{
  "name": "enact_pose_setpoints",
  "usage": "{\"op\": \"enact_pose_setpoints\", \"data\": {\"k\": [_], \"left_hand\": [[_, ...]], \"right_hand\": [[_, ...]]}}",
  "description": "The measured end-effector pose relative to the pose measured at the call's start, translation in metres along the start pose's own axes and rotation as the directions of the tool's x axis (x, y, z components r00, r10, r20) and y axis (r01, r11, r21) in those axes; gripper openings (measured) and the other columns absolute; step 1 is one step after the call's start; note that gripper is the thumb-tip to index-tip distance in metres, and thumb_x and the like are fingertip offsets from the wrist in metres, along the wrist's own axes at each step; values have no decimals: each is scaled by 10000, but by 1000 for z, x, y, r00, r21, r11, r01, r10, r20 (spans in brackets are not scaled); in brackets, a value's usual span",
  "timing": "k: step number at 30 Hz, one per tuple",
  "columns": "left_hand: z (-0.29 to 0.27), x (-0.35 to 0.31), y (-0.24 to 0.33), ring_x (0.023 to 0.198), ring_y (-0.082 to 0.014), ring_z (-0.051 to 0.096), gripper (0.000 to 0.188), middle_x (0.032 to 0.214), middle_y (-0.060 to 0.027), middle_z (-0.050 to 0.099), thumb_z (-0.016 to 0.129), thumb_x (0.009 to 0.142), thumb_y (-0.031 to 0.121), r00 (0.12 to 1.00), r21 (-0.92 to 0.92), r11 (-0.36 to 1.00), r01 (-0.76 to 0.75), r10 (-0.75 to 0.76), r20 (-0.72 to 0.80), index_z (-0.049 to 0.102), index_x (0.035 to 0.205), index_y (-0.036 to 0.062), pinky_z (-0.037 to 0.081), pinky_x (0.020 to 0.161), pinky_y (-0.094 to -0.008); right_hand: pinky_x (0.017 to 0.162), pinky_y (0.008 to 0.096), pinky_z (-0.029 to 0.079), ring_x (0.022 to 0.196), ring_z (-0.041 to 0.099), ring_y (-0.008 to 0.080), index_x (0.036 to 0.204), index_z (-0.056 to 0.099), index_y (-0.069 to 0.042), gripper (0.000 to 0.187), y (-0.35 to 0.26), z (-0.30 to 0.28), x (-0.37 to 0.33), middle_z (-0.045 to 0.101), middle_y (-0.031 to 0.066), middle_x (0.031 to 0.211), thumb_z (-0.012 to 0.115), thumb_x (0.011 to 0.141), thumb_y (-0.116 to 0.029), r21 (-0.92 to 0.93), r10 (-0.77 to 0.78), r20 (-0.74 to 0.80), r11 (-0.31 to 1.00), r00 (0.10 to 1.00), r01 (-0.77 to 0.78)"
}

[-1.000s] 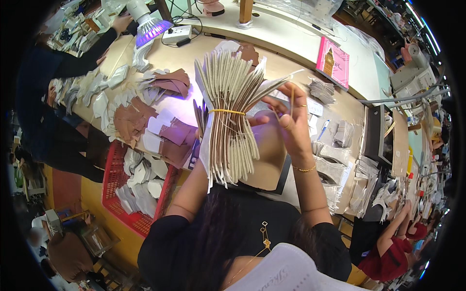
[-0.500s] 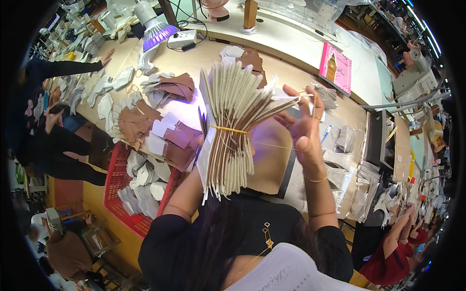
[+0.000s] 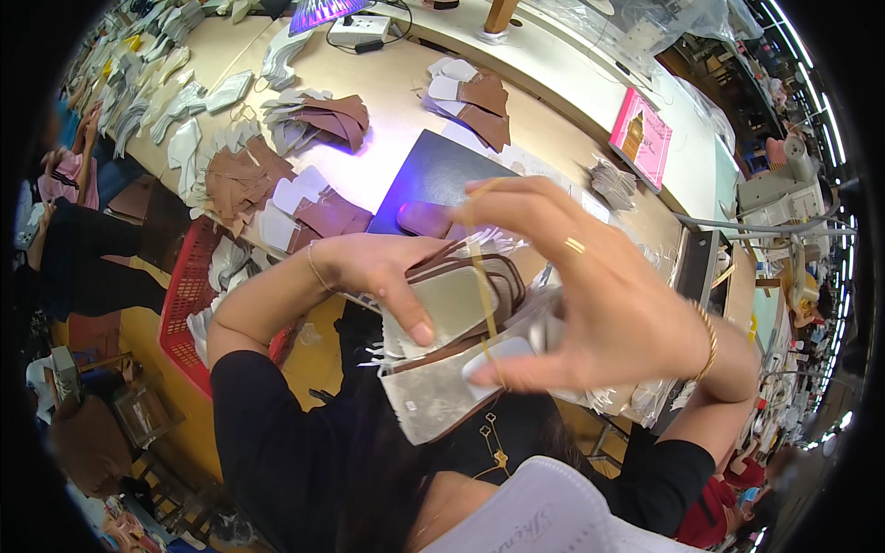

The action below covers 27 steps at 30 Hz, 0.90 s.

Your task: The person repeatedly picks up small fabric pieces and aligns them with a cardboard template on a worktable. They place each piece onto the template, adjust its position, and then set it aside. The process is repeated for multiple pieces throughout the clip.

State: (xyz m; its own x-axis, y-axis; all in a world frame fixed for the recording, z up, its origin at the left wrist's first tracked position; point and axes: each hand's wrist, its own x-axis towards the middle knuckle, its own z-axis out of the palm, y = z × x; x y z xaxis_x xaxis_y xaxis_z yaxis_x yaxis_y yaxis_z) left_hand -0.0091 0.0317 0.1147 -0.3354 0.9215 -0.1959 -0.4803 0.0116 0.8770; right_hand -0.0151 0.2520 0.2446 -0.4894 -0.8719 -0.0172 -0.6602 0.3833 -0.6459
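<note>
In front of my chest is a bundle of flat cut pieces (image 3: 429, 401), pale grey-white with brown layers and frayed white threads at the edges. My left hand (image 3: 383, 272) grips it from the left, thumb pressed on the top piece and fingers hidden behind. A thin yellow rubber band (image 3: 485, 300) runs across the bundle. My right hand (image 3: 608, 309), slightly blurred, stretches the band between its thumb and raised fingers at the bundle's right side. A dark board (image 3: 429, 170) lies flat on the table beyond the hands.
Stacks of brown and white pieces (image 3: 336, 120) lie across the table at left, with another stack (image 3: 470, 101) at the back. A red plastic basket (image 3: 180, 318) holds white pieces at lower left. A pink book (image 3: 641, 138) and a lamp (image 3: 323, 11) are farther back.
The bundle has come down toward my chest and turned from edge-on to flat side up. My left hand now shows on top of it. My right hand has moved in over it with the band.
</note>
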Motion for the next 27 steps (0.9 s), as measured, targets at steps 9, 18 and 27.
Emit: {"op": "enact_pose_setpoints", "data": {"k": [9, 18, 27], "left_hand": [[8, 3, 6, 1115, -188, 525, 893, 1230, -113, 553, 869, 629, 253, 998, 36, 999, 9, -11, 65, 392, 1336, -11, 414, 972, -323], [-23, -13, -88, 1129, -197, 537, 976, 1238, -124, 552, 913, 484, 122, 838, -482, 696, -532, 515, -181, 414, 1312, -13, 440, 967, -354], [-22, 10, -113, 1132, -208, 539, 975, 1246, -131, 550, 897, 489, 136, 726, -545, 496, -676, 574, -377, 409, 1320, -15, 440, 972, -357]], "right_hand": [[920, 356, 452, 1063, 572, 252, 1197, 550, -22, 400, 79, 18, 111, 580, 143, 1186, 455, 967, -335, 187, -133, 541, 982, 830, 36], [861, 361, 451, 932, 593, 269, 1097, 647, -53, 473, 134, 18, 32, 647, 127, 1010, 408, 997, -449, 100, 134, 244, 982, 961, -162], [716, 329, 411, 707, 552, 177, 794, 611, -48, 222, 91, 12, -51, 603, 54, 745, 651, 881, -248, 389, 29, -317, 915, 948, 103]]}}
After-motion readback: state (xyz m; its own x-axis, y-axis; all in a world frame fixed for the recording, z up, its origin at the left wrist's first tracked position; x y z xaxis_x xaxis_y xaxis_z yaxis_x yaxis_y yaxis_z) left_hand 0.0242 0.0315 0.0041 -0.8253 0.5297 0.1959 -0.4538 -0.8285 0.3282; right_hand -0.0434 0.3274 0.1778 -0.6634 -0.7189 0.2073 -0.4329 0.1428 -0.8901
